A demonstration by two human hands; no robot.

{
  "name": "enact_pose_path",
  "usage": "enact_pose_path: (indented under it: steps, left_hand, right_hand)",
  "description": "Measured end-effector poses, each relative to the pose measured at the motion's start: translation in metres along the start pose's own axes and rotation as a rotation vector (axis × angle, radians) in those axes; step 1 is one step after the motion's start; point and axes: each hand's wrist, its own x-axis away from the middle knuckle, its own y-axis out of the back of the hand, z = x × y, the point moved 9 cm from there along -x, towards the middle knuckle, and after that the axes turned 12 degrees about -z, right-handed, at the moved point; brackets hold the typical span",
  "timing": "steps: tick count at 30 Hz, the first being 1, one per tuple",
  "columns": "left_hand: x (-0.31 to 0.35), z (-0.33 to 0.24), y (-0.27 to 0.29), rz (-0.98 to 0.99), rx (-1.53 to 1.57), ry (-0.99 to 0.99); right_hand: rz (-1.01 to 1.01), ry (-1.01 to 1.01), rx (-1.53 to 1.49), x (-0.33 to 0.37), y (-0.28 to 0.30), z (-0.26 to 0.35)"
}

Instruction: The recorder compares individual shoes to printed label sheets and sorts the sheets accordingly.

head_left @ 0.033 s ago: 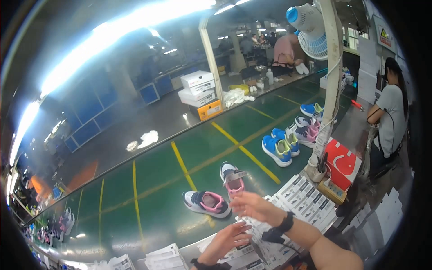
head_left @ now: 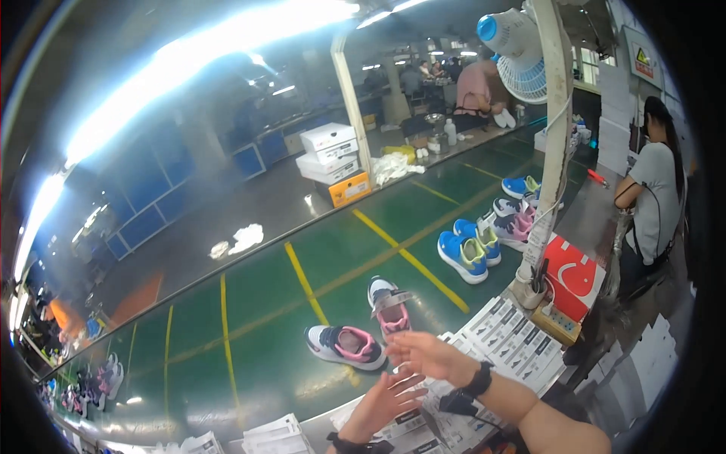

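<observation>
My left hand (head_left: pixel 380 402) hovers over the near edge of the green conveyor belt, fingers spread, holding nothing. Just to its right, my right hand (head_left: pixel 425 354) has its fingers stretched toward the left, and it also holds nothing I can see. Beyond the hands lie two sneakers in white, navy and pink. The left sneaker (head_left: pixel 344 346) rests with its opening toward me; the right sneaker (head_left: pixel 389 303) has a pale strip across its upper, and its heel end is close to my right fingertips. Below the hands, stacks of printed labels (head_left: pixel 503 333) cover the near ledge.
Blue sneakers (head_left: pixel 463 256) and other pairs stand farther right on the belt. A post (head_left: pixel 550 151) carries a fan (head_left: pixel 520 57), with a red box (head_left: pixel 576 276) by its foot. Shoe boxes (head_left: pixel 331 159) are stacked across the belt. One co-worker (head_left: pixel 654 181) sits at right.
My left hand has risen slightly and its fingers have spread. The right hand has shifted a little down in the picture. The sneakers have hardly changed place.
</observation>
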Motion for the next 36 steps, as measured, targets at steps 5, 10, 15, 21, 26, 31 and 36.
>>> enact_pose_path:
  steps: [5,10,15,21,26,31,36]
  left_hand:
    - [-0.062,0.023,0.039,-0.078,0.277,0.022]
    - [-0.052,0.014,0.011,0.157,0.431,0.053]
    - [-0.059,0.017,0.038,-0.117,0.152,-0.004]
    - [-0.066,0.019,0.051,-0.170,0.103,-0.026]
    - [-0.070,0.018,0.054,-0.187,0.096,-0.015]
    - [-0.074,0.022,0.066,-0.138,0.155,-0.012]
    - [-0.071,0.024,0.060,-0.093,0.168,-0.011]
  right_hand:
    - [0.200,-0.152,-0.464,-0.034,0.035,-0.034]
    - [0.306,-0.192,-0.618,-0.066,0.050,-0.070]
    - [0.314,-0.194,-0.554,-0.068,0.055,-0.077]
    - [0.237,-0.187,-0.545,-0.069,0.055,-0.079]
    - [0.216,-0.136,-0.506,-0.070,0.056,-0.076]
    - [0.246,-0.124,-0.509,-0.068,0.052,-0.075]
    - [0.232,-0.146,-0.511,-0.069,0.058,-0.082]
